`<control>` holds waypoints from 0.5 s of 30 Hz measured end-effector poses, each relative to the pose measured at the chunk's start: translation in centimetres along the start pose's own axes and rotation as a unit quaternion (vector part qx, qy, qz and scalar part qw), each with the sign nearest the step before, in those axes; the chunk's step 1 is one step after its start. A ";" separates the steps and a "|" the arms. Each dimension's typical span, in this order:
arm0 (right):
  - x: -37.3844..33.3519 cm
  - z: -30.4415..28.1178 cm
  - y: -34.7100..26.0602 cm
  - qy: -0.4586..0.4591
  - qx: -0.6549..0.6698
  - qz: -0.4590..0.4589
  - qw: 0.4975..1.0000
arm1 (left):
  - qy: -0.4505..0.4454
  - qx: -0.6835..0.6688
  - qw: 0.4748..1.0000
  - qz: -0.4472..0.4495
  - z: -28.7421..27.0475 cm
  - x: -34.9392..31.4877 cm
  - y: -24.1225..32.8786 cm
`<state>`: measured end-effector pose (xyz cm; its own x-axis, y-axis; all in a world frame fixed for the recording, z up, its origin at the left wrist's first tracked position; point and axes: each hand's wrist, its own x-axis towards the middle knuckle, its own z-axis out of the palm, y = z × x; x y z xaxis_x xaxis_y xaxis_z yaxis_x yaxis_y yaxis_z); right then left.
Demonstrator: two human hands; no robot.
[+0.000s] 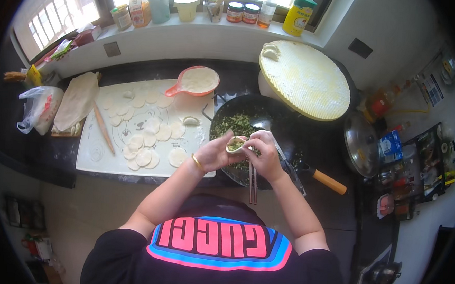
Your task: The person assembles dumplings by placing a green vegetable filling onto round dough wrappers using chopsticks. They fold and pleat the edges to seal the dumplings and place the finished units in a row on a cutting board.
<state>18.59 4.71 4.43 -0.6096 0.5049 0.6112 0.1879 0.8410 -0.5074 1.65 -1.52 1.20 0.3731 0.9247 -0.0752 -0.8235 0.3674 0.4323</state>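
The left hand [214,152] and right hand [266,157] hold a pale dough wrapper [233,151] with green filling [235,142]; a white rectangular mat [192,106] lies at nine o'clock.

With clock positions read from the hands and 12 o'clock set toward the window, a dough wrapper [234,145] containing green filling is cupped in the left hand [214,150]; its edge is touched by the fingers of the right hand [265,157], from beneath which chopsticks [251,184] are extended toward 5 o'clock. The wok [280,121], partly filled with chopped greens [236,121], is positioned below the hands, its wooden handle [330,182] directed to 4 o'clock. At 9 o'clock, round wrappers [145,157] and a rolling pin [103,128] are laid on the mat [95,158]. At 11 o'clock, a red bowl [191,93] is located. Between 1 and 2 o'clock, dumplings [271,51] are placed on the round tray [313,82].
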 end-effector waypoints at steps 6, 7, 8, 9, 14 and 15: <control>0.3 0.7 -0.3 0.020 0.022 0.075 0.997 | 0.025 0.284 0.958 0.041 1.3 -0.8 0.2; 0.3 0.8 -0.3 0.025 0.022 0.082 0.996 | 0.040 0.296 0.953 0.046 1.3 -0.8 0.2; 0.3 0.8 -0.3 0.025 0.025 0.084 0.996 | 0.040 0.309 0.949 0.048 1.3 -0.8 0.3; 0.3 0.8 -0.3 0.024 0.029 0.087 0.996 | 0.040 0.321 0.945 0.050 1.2 -0.8 0.3; -0.1 0.7 0.5 -0.019 0.049 0.075 0.996 | 0.018 0.363 0.930 0.056 1.5 -0.7 0.7; 0.0 0.6 0.6 -0.026 0.052 0.071 0.996 | 0.013 0.359 0.931 0.058 1.6 -0.7 0.7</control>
<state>18.25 5.05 3.74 -0.6221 0.6049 0.4971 0.1971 0.7355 -0.6482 1.50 -2.03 2.96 0.2806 0.9598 -0.0078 -0.3560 0.1116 0.9278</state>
